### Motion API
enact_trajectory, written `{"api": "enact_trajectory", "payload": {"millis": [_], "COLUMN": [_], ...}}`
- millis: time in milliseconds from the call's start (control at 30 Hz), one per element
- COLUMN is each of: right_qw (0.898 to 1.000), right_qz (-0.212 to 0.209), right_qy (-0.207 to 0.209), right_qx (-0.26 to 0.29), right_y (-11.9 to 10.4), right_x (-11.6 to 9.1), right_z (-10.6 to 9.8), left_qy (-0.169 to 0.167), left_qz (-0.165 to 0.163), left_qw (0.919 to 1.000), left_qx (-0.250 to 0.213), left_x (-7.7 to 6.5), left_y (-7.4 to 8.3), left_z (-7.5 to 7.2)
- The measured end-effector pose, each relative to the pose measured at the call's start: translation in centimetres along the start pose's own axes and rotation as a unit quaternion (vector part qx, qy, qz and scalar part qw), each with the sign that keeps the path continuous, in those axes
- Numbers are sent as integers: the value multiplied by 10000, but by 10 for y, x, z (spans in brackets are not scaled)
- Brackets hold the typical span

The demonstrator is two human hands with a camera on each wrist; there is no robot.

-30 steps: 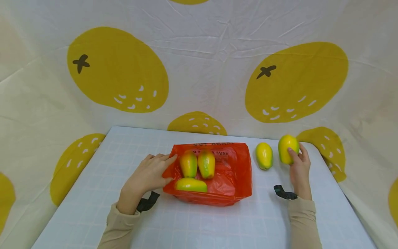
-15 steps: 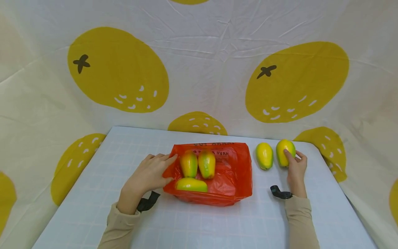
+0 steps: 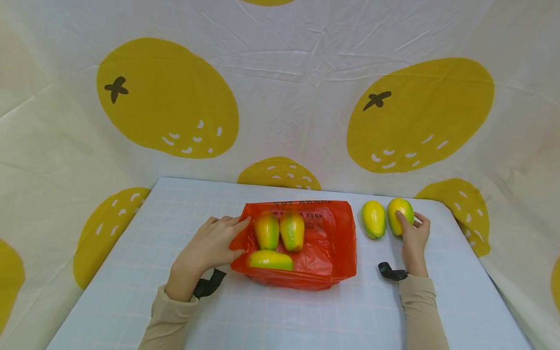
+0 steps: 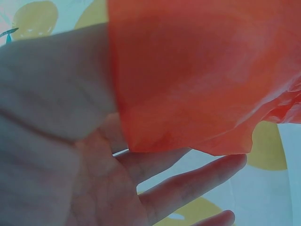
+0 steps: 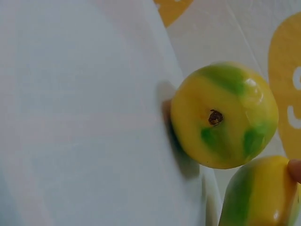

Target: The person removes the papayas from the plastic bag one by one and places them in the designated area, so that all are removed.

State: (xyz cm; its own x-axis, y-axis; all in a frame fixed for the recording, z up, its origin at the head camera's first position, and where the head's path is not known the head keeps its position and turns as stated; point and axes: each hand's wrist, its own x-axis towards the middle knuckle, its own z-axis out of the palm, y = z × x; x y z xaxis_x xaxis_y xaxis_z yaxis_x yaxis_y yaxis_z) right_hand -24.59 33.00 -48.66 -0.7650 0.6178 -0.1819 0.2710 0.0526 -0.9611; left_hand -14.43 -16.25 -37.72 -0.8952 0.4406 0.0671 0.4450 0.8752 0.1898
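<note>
Right hand [image 3: 415, 239] has brought held fruit [image 3: 404, 208] nearer loose fruit [image 3: 374, 219]; bag [image 3: 323, 253] unmoved.

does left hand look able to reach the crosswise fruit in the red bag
Probably yes: the crosswise fruit lies near the left hand and the red bag gapes open, with only its edge between them.

Pretty much everything behind the table [image 3: 350, 318] is covered by a white cloth [image 3: 293, 112], wrinkled up top and printed with big yellow fruit shapes [image 3: 168, 102]. The table's pale blue, crossed by a faint grid [image 3: 280, 311], all kinda softly lit.
</note>
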Motion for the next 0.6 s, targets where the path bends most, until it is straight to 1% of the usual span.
{"api": "enact_trajectory", "payload": {"millis": [133,233,400,600], "right_qw": [9992,9981,9966,9952], "right_qz": [-191,-297,-306,-399], "right_qy": [136,162,41,7], "right_qx": [-333,-524,-769,-895], "right_y": [2,3,4,6], "right_x": [-2,-4,-6,-7], "right_z": [1,1,1,4], "left_qy": [-18,-23,-8,-10], "left_qz": [-8,1,-3,0], "left_qw": [10000,10000,10000,10000], "left_qx": [24,48,39,25], "left_x": [1,1,0,-1], "left_y": [0,1,0,-1], "left_z": [0,-1,-1,-1]}}
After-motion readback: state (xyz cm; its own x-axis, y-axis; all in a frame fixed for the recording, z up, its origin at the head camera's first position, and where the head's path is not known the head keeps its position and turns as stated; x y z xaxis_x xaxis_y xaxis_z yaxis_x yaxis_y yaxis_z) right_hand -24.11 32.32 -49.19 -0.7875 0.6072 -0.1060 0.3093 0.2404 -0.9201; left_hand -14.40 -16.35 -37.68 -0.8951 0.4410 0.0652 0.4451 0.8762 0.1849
